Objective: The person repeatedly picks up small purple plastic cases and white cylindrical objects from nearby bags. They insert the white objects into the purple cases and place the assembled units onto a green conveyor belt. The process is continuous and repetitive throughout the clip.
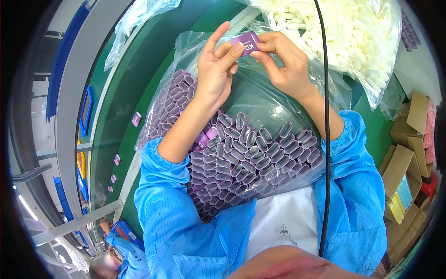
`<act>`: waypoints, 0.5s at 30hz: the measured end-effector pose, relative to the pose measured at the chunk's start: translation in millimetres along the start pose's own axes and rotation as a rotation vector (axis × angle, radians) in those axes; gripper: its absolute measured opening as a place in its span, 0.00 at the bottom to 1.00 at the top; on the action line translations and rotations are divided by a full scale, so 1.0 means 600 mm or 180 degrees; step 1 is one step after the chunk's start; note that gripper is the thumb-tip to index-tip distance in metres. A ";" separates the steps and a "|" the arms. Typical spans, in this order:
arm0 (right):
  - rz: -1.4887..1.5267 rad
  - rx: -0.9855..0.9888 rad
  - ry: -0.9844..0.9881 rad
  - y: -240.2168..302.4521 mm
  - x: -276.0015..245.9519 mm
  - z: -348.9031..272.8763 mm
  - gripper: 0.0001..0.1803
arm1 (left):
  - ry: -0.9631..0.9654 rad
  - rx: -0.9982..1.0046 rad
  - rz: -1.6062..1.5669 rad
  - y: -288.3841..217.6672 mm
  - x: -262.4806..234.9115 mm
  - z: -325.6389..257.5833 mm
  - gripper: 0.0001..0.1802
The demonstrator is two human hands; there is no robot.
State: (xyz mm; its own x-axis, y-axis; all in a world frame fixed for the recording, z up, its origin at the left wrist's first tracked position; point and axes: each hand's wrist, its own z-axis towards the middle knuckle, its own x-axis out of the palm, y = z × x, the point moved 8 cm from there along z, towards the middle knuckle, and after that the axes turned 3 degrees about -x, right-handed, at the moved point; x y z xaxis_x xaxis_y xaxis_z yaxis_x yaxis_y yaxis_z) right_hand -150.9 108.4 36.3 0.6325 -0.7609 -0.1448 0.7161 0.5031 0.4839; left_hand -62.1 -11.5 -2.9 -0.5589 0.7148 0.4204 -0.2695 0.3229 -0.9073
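Between my two hands, above the far part of the table, is a small purple oval plastic sleeve (245, 44) with white print on it. My left hand (217, 65) pinches its left end between thumb and fingers, the index finger pointing up. On the other end, the thumb and fingertips of my right hand (284, 60) close. Below my hands a clear plastic bag (260, 93) lies spread open. Many similar purple oval sleeves (241, 162) stand packed in it, their hollow ends up. My left forearm crosses over part of them.
A clear bag of cream-white small parts (325, 28) lies at the far right. A black cable (326, 139) hangs down the view. Along the green conveyor (104, 153) at left sit several purple pieces (136, 119). Cardboard boxes (402, 174) stand at right; another person (132, 258) is lower left.
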 end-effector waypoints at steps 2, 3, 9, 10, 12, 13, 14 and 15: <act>-0.0037 0.0003 0.0017 0.001 -0.001 0.001 0.07 | -0.0002 -0.0036 0.0057 -0.002 0.004 0.000 0.30; -0.0054 0.0009 0.0000 0.000 -0.002 0.000 0.07 | -0.0048 -0.0061 0.0167 -0.002 0.005 0.001 0.29; 0.0143 0.0160 -0.0015 -0.011 0.001 -0.005 0.08 | 0.0256 -0.0137 0.0497 -0.004 0.005 0.010 0.26; 0.0240 0.0234 -0.0018 -0.018 0.003 -0.007 0.08 | 0.0287 -0.0160 0.0507 -0.004 0.004 0.011 0.26; 0.0404 0.0450 -0.0058 -0.031 0.006 -0.011 0.08 | 0.0212 -0.0197 0.0493 -0.003 0.002 0.013 0.24; 0.0470 0.0592 -0.0095 -0.038 0.008 -0.014 0.08 | 0.0106 -0.0211 0.0467 -0.003 0.001 0.014 0.23; 0.0536 0.0735 -0.0131 -0.046 0.009 -0.016 0.09 | -0.0001 -0.0226 0.0441 -0.004 -0.002 0.017 0.22; 0.0186 0.0675 -0.0110 -0.044 0.002 -0.009 0.09 | -0.0125 -0.0024 0.0661 -0.019 -0.012 0.023 0.21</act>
State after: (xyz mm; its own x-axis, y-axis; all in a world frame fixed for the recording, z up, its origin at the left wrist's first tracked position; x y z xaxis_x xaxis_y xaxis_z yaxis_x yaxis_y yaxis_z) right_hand -167.4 96.7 18.7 0.6579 -0.7484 -0.0834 0.5981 0.4519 0.6619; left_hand -65.9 -28.9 4.5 -0.6319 0.7419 0.2245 -0.1395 0.1761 -0.9744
